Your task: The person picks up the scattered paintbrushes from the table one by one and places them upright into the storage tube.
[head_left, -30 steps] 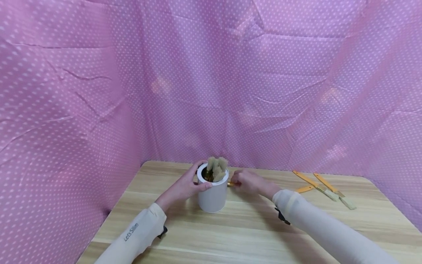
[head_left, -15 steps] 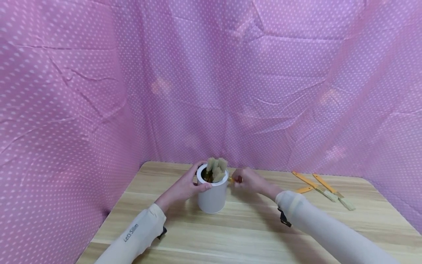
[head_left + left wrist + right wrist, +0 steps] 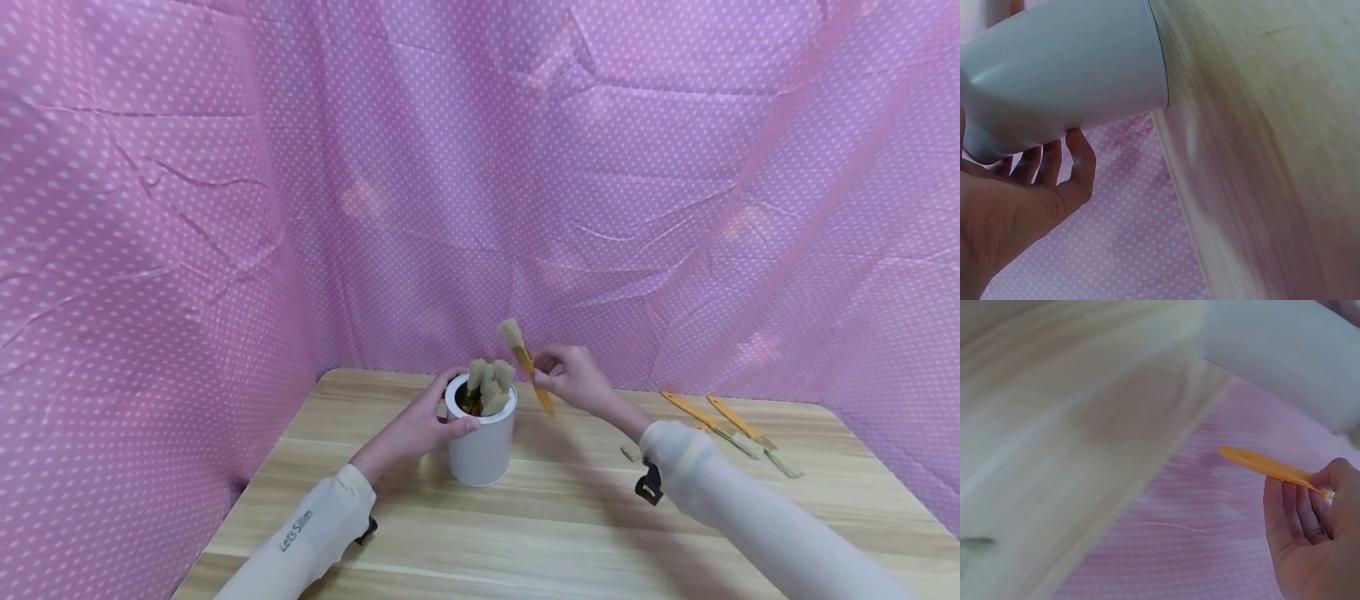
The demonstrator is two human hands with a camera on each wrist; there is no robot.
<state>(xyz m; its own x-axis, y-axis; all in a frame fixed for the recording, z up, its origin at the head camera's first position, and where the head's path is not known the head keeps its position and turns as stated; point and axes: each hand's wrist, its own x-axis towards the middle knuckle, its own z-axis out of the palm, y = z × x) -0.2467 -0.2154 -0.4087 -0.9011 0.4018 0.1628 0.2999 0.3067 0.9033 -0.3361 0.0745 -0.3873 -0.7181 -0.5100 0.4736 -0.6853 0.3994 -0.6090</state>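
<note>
A white can (image 3: 480, 457) stands upright on the table, with several paintbrushes (image 3: 495, 387) in it, bristles up. My left hand (image 3: 412, 429) holds the can by its upper left side, thumb near the rim; in the left wrist view the fingers (image 3: 1083, 159) curve against the can's wall (image 3: 1079, 69). Right of the can and above the tabletop, my right hand (image 3: 576, 382) pinches another paintbrush (image 3: 544, 400) by its orange handle. Its bristles point up and lean left. The right wrist view shows the handle's end (image 3: 1260, 464) sticking out past my fingertips.
At the right back of the wooden table (image 3: 465, 542), two orange-handled paintbrushes (image 3: 693, 410) lie side by side. Bristles of a third brush (image 3: 628, 452) show beside my right sleeve, which hides part of it. A pink dotted cloth (image 3: 450, 167) hangs behind and at the sides.
My right hand has lifted its paintbrush from low beside the can up to above rim height, turning the bristles up into sight. The left hand and can stay in place.
</note>
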